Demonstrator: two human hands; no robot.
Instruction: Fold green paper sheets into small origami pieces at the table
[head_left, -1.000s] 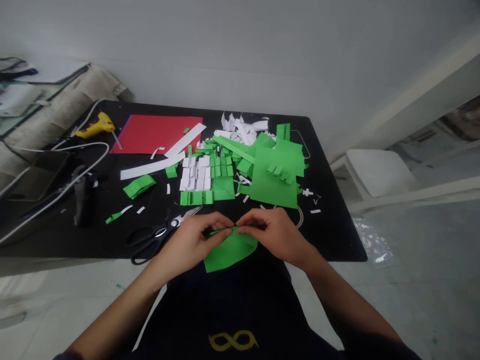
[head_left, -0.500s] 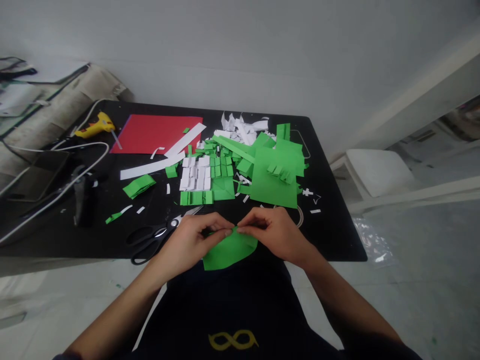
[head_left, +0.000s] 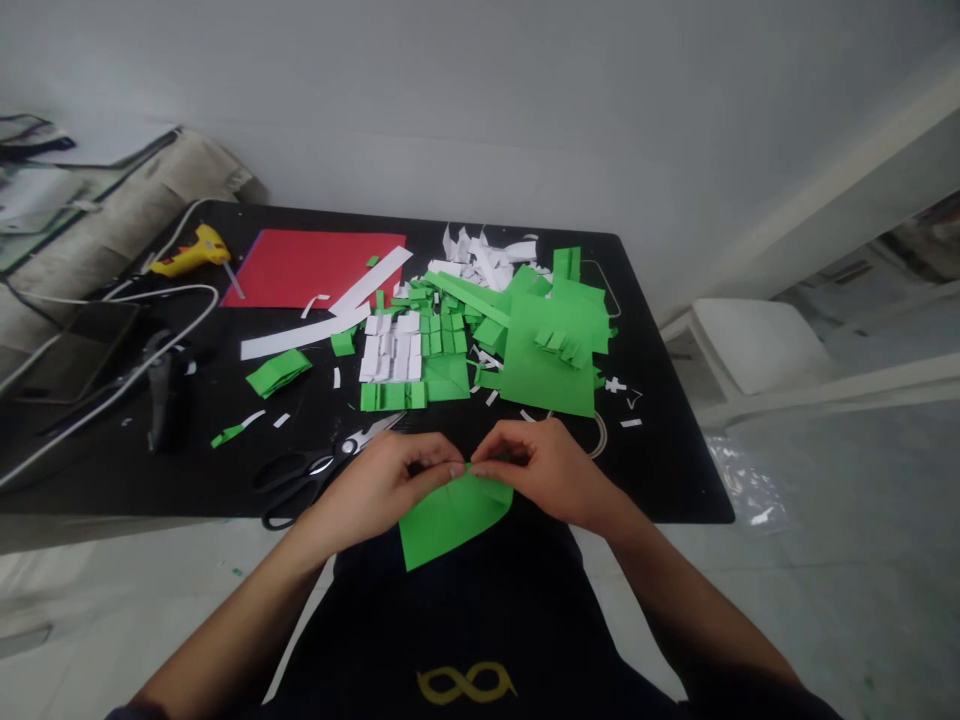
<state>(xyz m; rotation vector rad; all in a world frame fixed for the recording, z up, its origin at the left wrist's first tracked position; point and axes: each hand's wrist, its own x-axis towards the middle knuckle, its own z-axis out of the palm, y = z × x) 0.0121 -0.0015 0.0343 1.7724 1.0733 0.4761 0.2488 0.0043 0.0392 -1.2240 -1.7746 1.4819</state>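
Observation:
At the table's front edge, a sheet of green paper point(head_left: 446, 522) hangs from both my hands. My left hand point(head_left: 386, 478) pinches its upper edge between thumb and fingers. Close beside it, my right hand point(head_left: 544, 462) pinches the same edge, the fingertips of both hands almost meeting. The lower part of the sheet droops over my lap. Black-handled scissors point(head_left: 330, 462) lie partly open just left of my left hand. Beyond my hands are a white folded paper piece point(head_left: 391, 348), a green folded strip point(head_left: 393, 396) and a larger green sheet point(head_left: 551, 370).
Paper scraps point(head_left: 480, 262) heap at the back of the black table point(head_left: 660, 460). A red sheet point(head_left: 307, 265) and a yellow glue gun point(head_left: 196, 252) lie at back left, with a white cable point(head_left: 214, 300) nearby. A white stool point(head_left: 757, 340) stands to the right.
Both hands have come slightly lower and nearer my body with the green paper. Its lower corner now hangs further down over my lap.

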